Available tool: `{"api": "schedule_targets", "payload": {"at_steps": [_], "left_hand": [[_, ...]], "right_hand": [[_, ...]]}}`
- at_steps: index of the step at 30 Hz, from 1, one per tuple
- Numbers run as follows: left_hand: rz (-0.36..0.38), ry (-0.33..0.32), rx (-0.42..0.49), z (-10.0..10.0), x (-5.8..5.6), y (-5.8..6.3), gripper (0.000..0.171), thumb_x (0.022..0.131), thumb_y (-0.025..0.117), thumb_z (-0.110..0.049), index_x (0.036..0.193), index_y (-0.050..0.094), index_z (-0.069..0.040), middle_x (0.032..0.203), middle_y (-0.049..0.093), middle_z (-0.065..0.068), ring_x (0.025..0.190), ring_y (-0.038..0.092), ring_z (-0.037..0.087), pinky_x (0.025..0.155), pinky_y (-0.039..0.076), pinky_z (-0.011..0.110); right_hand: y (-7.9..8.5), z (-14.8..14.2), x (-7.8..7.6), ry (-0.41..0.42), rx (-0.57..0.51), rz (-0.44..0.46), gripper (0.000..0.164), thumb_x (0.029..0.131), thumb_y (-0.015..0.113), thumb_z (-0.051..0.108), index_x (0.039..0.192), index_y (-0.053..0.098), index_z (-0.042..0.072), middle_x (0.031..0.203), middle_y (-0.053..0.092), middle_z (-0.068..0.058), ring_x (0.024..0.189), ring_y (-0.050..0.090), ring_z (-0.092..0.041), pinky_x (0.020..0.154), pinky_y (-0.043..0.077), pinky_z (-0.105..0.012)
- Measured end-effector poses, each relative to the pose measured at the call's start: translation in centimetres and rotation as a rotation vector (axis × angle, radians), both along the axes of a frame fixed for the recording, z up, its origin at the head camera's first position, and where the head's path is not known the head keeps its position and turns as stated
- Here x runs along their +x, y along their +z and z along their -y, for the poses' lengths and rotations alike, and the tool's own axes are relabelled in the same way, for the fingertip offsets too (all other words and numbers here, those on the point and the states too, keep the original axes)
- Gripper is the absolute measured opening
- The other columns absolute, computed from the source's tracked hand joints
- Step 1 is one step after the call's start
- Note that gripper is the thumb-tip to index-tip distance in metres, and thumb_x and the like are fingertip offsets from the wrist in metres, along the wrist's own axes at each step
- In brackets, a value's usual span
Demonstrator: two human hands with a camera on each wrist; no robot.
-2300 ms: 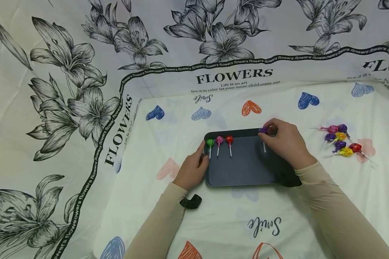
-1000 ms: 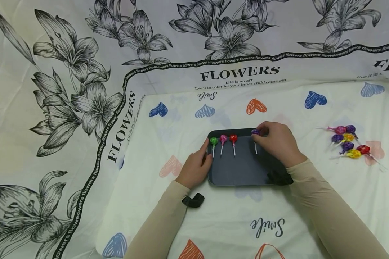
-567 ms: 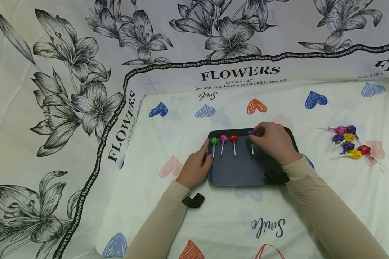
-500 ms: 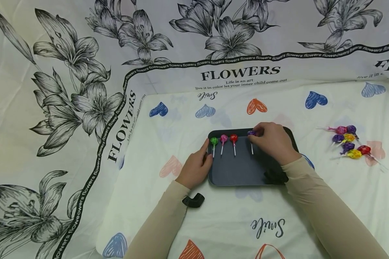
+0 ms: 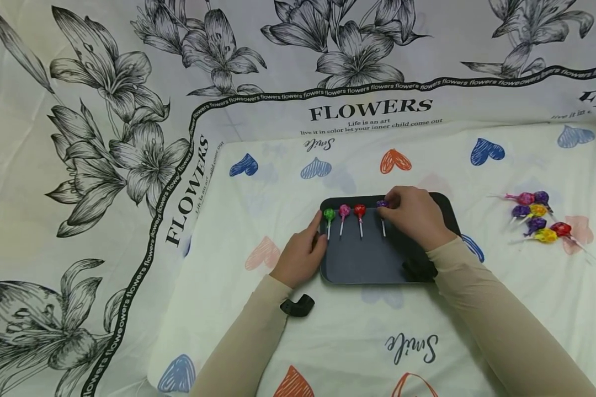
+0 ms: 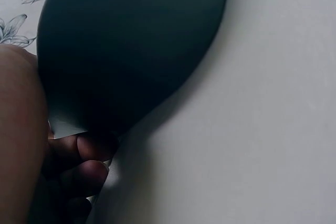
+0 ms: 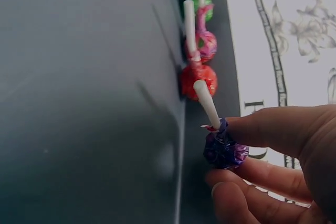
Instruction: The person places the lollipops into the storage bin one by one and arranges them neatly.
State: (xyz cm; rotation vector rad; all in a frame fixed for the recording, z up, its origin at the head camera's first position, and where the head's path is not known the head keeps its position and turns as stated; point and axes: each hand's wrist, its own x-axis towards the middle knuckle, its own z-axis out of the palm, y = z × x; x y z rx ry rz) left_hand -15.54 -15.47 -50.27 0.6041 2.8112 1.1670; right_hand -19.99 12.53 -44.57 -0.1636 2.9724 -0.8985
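Purple lollipop (image 7: pixel 226 150) is pinched between the thumb and fingers of my right hand (image 5: pixel 417 215), its white stick hanging toward me over the far side of a dark grey tray (image 5: pixel 367 270). To its left, in a row along the tray's far edge, lie a green lollipop (image 5: pixel 329 214), a pink lollipop (image 5: pixel 345 210) and a red lollipop (image 5: pixel 360 210), sticks toward me. My left hand (image 5: pixel 300 253) grips the tray's left edge; in the left wrist view its fingers (image 6: pixel 92 174) curl by the tray's dark outer side.
On the right of the heart-printed cloth (image 5: pixel 328 342) lies a cluster of several lollipops (image 5: pixel 535 212), purple, yellow, red and pink. A black wrist camera (image 5: pixel 298 306) sits at the left wrist. Behind, the cloth carries flower drawings.
My right hand has carried the purple lollipop leftward along the tray's far edge, closer to the red one. The left hand has kept its place at the tray's left edge.
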Motion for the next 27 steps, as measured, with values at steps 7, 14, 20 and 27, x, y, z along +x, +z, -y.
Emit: {"api": "schedule_targets", "payload": {"at_steps": [7, 14, 20, 27], "left_hand": [[-0.011, -0.007, 0.001, -0.1, -0.1, 0.1, 0.063, 0.110, 0.049, -0.025, 0.166, 0.029, -0.007, 0.074, 0.052, -0.002, 0.061, 0.046, 0.010, 0.059, 0.037, 0.029], [-0.021, -0.007, -0.001, -0.1, -0.1, 0.3, 0.063, 0.110, 0.049, -0.025, 0.166, 0.029, -0.006, 0.073, 0.052, -0.002, 0.060, 0.045, 0.010, 0.059, 0.037, 0.029], [-0.015, 0.001, -0.008, 0.0, -0.1, 0.4, 0.062, 0.110, 0.048, -0.025, 0.166, 0.029, -0.006, 0.072, 0.051, -0.002, 0.061, 0.045, 0.011, 0.060, 0.037, 0.030], [-0.010, 0.006, 0.008, -0.1, 0.1, 0.1, 0.062, 0.110, 0.049, -0.024, 0.166, 0.030, -0.007, 0.073, 0.052, -0.003, 0.061, 0.045, 0.011, 0.060, 0.038, 0.029]], "right_hand": [[-0.7, 0.1, -0.2, 0.002, 0.003, -0.011, 0.029, 0.094, 0.074, 0.027, 0.111, 0.075, 0.004, 0.101, 0.077, -0.015, 0.088, 0.070, -0.030, 0.071, 0.053, -0.048], [-1.3, 0.6, -0.1, -0.004, 0.054, -0.074, 0.021, 0.092, 0.077, 0.027, 0.100, 0.071, 0.008, 0.088, 0.074, -0.011, 0.073, 0.066, -0.027, 0.059, 0.049, -0.046], [-1.4, 0.8, -0.2, 0.009, 0.070, -0.097, 0.021, 0.092, 0.077, 0.027, 0.097, 0.068, 0.008, 0.080, 0.071, -0.010, 0.066, 0.061, -0.026, 0.053, 0.044, -0.041], [-1.4, 0.8, 0.0, 0.002, 0.086, -0.073, 0.025, 0.092, 0.078, 0.029, 0.100, 0.068, 0.008, 0.082, 0.071, -0.011, 0.068, 0.062, -0.027, 0.055, 0.046, -0.044]]}}
